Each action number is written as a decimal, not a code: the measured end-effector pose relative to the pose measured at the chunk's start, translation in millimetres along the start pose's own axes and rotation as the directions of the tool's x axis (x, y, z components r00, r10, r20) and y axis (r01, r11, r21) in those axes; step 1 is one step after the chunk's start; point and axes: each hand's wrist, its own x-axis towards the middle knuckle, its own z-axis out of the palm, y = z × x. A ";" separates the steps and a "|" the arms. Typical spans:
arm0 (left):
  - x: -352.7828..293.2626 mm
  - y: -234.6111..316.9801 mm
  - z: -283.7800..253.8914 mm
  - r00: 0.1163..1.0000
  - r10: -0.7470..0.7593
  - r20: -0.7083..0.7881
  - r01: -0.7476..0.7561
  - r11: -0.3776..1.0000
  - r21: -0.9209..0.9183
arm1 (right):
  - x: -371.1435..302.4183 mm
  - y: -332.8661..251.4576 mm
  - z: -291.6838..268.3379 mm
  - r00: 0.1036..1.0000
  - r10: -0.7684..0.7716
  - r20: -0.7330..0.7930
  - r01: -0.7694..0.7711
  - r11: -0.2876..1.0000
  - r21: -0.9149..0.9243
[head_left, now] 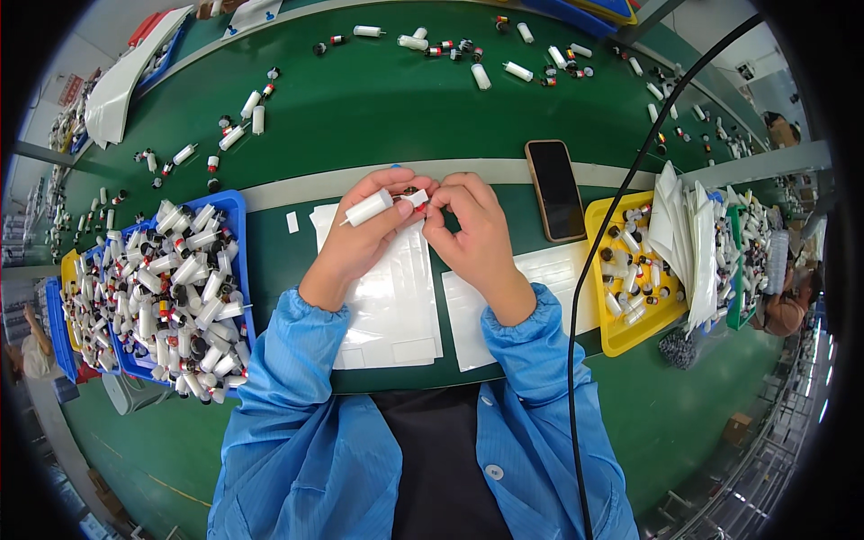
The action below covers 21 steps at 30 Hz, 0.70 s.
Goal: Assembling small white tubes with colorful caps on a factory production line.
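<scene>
My left hand point(364, 236) is closed round a white cylinder point(370, 208) with a thin shaft at its near-left end. By its fingertips is a small white piece point(417, 198) with bits of red and black beside it; whether it is joined to the cylinder is unclear. My right hand point(472, 229) meets the left one there, thumb and forefinger pinched together against the small piece's right side. What lies between those right fingertips is hidden. Under both hands, white label sheets point(391, 310) lie on the green table.
A heaped blue tray point(236, 225) of similar cylinders stands left; a yellow tray point(616, 342) with fewer stands right. A phone point(556, 193) lies beyond another label sheet point(540, 279). A black cable point(572, 387) hangs across the right side. Loose cylinders point(481, 76) dot the far green surface.
</scene>
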 end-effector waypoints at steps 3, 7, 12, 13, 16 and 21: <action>2.0 3.3 6.2 1.000 -0.012 -0.024 0.014 0.997 0.082 | 4.9 -6.8 -2.9 0.995 -0.097 -0.007 0.096 0.991 -0.095; 3.0 12.5 9.0 0.998 -0.051 -0.032 0.057 0.965 0.256 | -0.8 -7.8 0.1 0.999 -0.046 0.013 0.047 0.996 -0.071; 1.2 14.1 -6.1 0.995 -0.071 -0.065 0.091 0.918 0.385 | -2.7 -6.7 -0.1 1.000 0.004 -0.024 -0.006 0.998 -0.056; 1.0 14.1 -7.3 0.995 -0.078 -0.053 0.093 0.920 0.380 | -3.6 -6.6 0.3 1.000 0.009 -0.025 -0.010 0.999 -0.043; 0.0 10.4 -7.0 0.996 -0.071 -0.061 0.087 0.941 0.326 | -4.6 -6.0 0.8 0.999 0.047 0.001 -0.047 0.999 0.000; 2.6 -2.1 -15.1 1.000 -0.002 -0.008 0.004 0.962 0.274 | -3.4 -5.0 2.9 1.000 0.023 -0.016 -0.021 0.997 0.080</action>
